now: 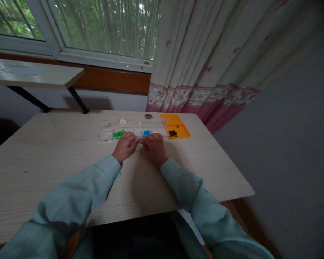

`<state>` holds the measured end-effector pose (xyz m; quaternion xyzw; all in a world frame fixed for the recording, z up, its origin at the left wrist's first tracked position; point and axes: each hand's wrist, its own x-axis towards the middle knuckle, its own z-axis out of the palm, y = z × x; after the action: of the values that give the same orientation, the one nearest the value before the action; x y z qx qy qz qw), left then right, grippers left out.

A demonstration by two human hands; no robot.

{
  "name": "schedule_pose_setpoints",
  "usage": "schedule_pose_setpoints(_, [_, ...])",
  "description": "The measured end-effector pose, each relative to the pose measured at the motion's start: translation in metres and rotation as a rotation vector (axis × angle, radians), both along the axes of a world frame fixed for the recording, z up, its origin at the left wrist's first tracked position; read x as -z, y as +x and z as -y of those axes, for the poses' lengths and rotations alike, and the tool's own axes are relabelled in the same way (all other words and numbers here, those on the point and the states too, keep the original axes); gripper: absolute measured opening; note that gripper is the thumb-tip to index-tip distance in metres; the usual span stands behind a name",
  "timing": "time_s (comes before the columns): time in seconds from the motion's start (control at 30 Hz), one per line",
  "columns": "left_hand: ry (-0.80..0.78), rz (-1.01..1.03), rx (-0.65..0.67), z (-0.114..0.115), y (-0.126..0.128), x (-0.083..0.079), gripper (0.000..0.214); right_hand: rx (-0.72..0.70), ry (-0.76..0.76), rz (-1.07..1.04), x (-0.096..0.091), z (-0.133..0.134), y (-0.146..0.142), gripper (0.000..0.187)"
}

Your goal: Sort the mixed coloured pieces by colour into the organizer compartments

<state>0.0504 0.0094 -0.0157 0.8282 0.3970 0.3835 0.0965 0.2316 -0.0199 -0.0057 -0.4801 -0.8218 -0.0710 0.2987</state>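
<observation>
Pale wood-grain table (70, 176), rounded corners, with a row of see-through plastic boxes (106, 135) and a flat, open orange plastic box (184, 132). Left hand (125, 146) and right hand (154, 146) have fingers curled in, tips almost meeting; honestly can't tell what they're pinching, if anything. Little green bits (118, 134) and blue bits (146, 133) sit heaped in the see-through boxes just beyond, brown bits (172, 133) in the orange one.
</observation>
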Motion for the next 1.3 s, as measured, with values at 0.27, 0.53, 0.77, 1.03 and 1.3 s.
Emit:
schedule_pose_setpoints(0.27, [-0.011,-0.002,-0.063,0.001,0.000,0.000,0.032,0.167,0.000,-0.096,-0.005,-0.020,0.042,0.024])
schedule_pose_setpoints(0.53, [0.000,0.058,-0.140,0.000,-0.001,0.001,0.030,0.570,0.023,-0.235,0.002,-0.042,0.131,0.039])
schedule_pose_setpoints(0.77, [-0.009,0.080,-0.157,0.003,-0.001,-0.001,0.030,0.563,-0.013,-0.183,0.011,-0.046,0.131,0.039])
schedule_pose_setpoints(1.03, [-0.016,0.106,-0.140,-0.001,-0.009,-0.005,0.030,0.529,0.039,-0.260,0.007,-0.046,0.131,0.039])
schedule_pose_setpoints(1.3, [-0.190,-0.085,0.021,0.017,-0.054,-0.008,0.029,-0.117,-0.319,-0.184,-0.013,-0.025,0.081,0.023])
